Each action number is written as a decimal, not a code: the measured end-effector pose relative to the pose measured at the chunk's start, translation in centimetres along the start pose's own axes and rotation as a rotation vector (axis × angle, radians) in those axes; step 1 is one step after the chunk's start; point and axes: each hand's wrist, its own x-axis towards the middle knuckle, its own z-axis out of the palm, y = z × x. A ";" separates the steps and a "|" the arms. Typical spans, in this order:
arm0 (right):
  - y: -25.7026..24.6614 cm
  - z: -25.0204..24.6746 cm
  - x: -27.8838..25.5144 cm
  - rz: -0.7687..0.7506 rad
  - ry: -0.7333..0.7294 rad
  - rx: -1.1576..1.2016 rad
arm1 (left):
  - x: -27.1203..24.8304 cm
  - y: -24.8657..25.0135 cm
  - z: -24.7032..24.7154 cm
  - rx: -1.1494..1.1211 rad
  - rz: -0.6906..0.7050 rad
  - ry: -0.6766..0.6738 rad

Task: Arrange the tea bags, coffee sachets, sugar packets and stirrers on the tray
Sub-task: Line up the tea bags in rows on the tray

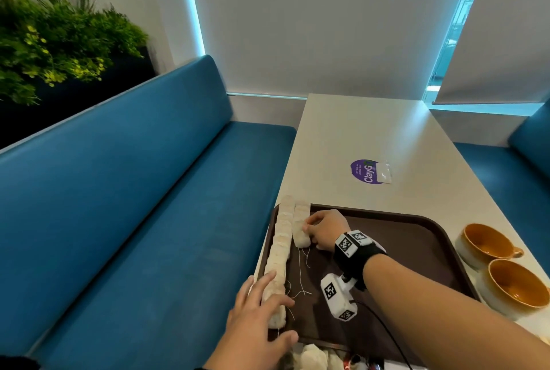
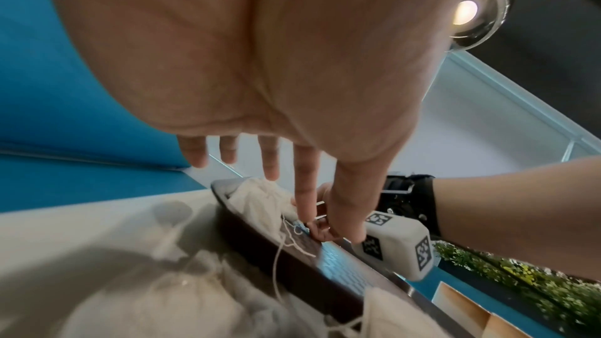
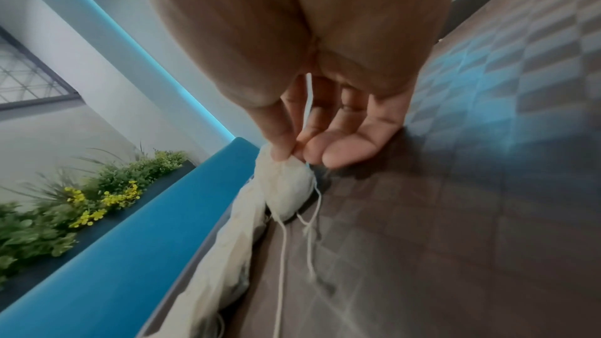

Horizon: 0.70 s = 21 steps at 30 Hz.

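Head view: right hand (image 1: 326, 229) pinches tea bag (image 1: 300, 235) on tray (image 1: 416, 238).

We read only one piece of text: "ClayG" in white letters on a round purple sticker (image 1: 363, 171) that lies on the white table (image 1: 351, 131) beyond the far edge of the tray (image 1: 416, 238), its right part covered by a small clear packet (image 1: 383, 172). A line of smaller print beside that word is too tiny for us to make out. The black-and-white square markers on the wrist strap (image 1: 352, 243) and on the white camera block (image 1: 337, 298) carry patterns, not letters or numbers.
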 end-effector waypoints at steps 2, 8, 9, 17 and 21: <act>-0.4 0.1 0.0 0.009 0.002 0.000 | -0.1 -0.1 0.0 0.007 -0.002 -0.023; -0.7 0.0 -0.2 0.089 0.068 0.073 | -0.3 -0.3 0.1 -0.012 -0.009 -0.036; -0.6 0.1 -0.3 0.099 0.073 0.094 | -0.3 -0.3 0.1 -0.014 -0.012 -0.030; -0.4 0.3 -1.5 0.110 0.028 0.140 | -0.8 -0.8 0.3 -0.071 -0.035 0.030; -0.3 -0.5 -2.5 0.096 0.029 0.111 | -1.3 -1.1 0.2 -0.100 -0.029 0.116</act>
